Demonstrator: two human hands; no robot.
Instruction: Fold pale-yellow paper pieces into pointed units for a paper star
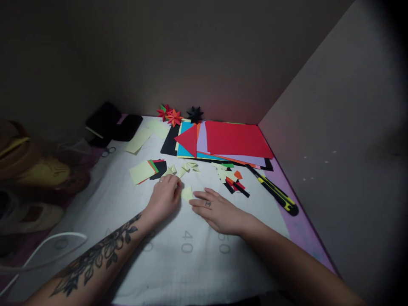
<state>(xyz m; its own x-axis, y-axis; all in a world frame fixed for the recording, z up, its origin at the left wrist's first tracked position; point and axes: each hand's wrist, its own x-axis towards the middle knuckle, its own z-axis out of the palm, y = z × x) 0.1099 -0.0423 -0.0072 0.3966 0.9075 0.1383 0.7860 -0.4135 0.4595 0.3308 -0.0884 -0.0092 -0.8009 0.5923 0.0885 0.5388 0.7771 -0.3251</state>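
Where left fingers (172,180) curl (tips hidden), pale paper (187,194)

folded paper pc (186,194): small, pale yellow-green, roughly triangular outline, pt facing away from wearer. looks flat on the mat; edges partly covered, so exact fold count n/a. pos: wearer's side of red sheet (239,140), off to its left, well apart.

folded units (185,169): same pale yellow-green, small, creased w/ pointed flaps, some facets tipped up. loose row, left of red sheet & a bit toward wearer; rightmost is nearest the sheet's near-left corner, leftmost is farthest & partly hidden.
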